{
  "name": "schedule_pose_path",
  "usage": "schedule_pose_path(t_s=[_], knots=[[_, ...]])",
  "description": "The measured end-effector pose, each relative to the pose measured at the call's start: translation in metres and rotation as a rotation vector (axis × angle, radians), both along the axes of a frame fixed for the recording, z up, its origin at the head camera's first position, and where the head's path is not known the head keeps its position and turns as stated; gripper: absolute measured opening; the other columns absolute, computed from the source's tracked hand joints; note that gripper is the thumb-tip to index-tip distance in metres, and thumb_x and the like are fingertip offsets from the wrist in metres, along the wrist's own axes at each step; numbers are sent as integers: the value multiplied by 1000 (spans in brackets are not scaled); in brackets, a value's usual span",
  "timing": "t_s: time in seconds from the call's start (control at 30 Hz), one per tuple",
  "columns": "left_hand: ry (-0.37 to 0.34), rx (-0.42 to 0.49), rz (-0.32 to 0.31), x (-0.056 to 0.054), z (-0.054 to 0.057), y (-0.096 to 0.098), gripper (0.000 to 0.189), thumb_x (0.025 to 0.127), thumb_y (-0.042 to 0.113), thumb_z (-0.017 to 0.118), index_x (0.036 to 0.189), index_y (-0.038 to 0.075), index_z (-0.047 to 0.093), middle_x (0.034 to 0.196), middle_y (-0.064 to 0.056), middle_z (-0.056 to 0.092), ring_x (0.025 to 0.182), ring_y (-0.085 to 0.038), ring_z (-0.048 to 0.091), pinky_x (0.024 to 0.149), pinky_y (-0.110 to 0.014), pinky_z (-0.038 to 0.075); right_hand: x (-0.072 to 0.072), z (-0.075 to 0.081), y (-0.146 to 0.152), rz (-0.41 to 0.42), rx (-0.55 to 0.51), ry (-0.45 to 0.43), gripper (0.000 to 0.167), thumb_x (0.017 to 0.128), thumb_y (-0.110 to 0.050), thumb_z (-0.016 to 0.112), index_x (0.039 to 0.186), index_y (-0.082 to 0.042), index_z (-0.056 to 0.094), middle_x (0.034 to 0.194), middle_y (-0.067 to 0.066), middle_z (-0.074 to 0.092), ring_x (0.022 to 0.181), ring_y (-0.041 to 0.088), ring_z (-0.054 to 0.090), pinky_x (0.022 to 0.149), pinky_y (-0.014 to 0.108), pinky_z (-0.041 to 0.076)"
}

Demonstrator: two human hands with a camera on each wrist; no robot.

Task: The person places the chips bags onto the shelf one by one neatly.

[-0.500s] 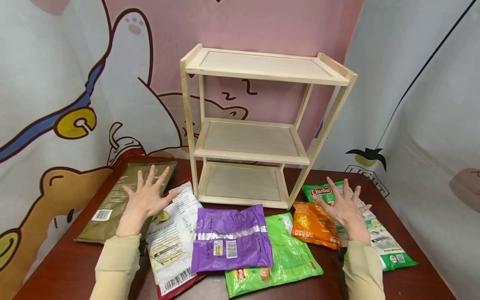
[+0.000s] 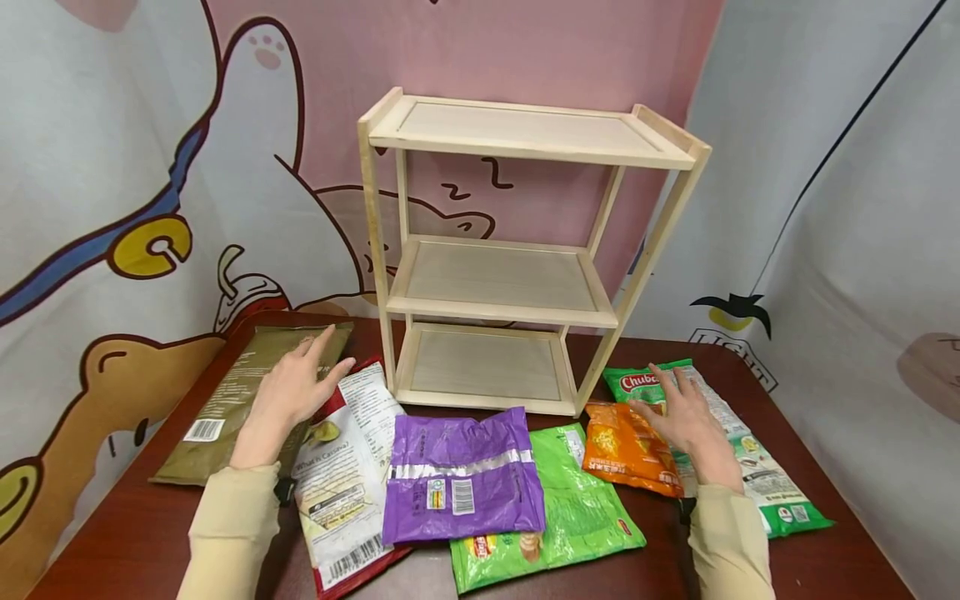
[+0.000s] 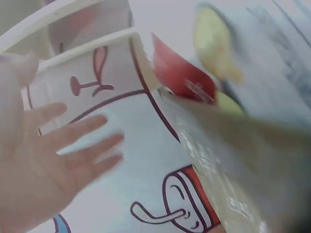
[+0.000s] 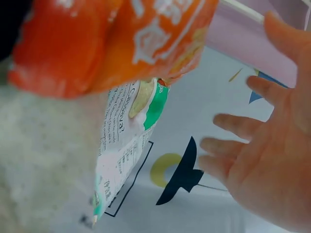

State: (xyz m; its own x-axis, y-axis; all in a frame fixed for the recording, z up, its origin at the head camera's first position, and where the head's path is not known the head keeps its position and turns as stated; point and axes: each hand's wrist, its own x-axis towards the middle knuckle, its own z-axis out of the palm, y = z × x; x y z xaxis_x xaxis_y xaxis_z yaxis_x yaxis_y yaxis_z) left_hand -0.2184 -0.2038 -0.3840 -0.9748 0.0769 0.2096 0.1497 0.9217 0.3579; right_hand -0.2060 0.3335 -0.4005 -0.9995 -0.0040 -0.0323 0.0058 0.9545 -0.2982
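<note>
Six bags (image 2: pixel 463 479) are spread by the shelf (image 2: pixel 491 279); the left hand (image 2: pixel 288 390) is held left of it, the right hand (image 2: pixel 690 423) right, fingers extended.

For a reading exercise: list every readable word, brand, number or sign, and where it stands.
"Chuba": green-white packet.
"Cassava?": same packet, right wrist view.
"What is Cassava?": red-white packet.
"Z Z": pink backdrop.
"LIG", rest unclear: white cloth.
Too small, blurred or cut off: other print, including on brown packet, purple packet, orange packet, lime packet.
</note>
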Motion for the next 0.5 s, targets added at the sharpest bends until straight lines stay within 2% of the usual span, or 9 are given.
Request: schedule_pose_path(t_s=[0.1, 0.27, 0.4, 0.5], knots=[[56, 92, -15, -1, 8, 5, 63, 99, 47, 39, 147, 6, 33, 129, -33, 53, 108, -50, 57, 86, -62, 46, 3, 0, -5, 34, 8, -26, 78, 93, -48, 53, 150, -4, 21, 152, 34, 12, 131, 59, 22, 96, 73, 31], [189, 268, -64, -7, 26, 20, 52, 101, 39, 41, 140, 5, 44, 115, -23, 65, 95, -38, 65, 79, -52, 50, 8, 2, -13, 75, 47, -4, 65, 92, -30, 60, 143, 2, 35, 147, 35, 26, 126, 57, 35, 95, 68, 37], [307, 422, -143, -14, 46, 36, 46, 101, 30, 45, 137, 2, 45, 117, -20, 65, 101, -34, 64, 84, -49, 52, 12, 7, -20, 95, 79, 9, 61, 90, -28, 63, 137, 4, 42, 139, 37, 38, 119, 55, 43, 91, 65, 42], [355, 508, -209, -20, 63, 49, 45, 100, 25, 46, 138, 0, 43, 120, -21, 61, 107, -34, 61, 87, -48, 52, 15, 11, -27, 109, 94, 9, 58, 88, -28, 65, 132, 6, 47, 132, 36, 45, 113, 53, 49, 88, 61, 45]])
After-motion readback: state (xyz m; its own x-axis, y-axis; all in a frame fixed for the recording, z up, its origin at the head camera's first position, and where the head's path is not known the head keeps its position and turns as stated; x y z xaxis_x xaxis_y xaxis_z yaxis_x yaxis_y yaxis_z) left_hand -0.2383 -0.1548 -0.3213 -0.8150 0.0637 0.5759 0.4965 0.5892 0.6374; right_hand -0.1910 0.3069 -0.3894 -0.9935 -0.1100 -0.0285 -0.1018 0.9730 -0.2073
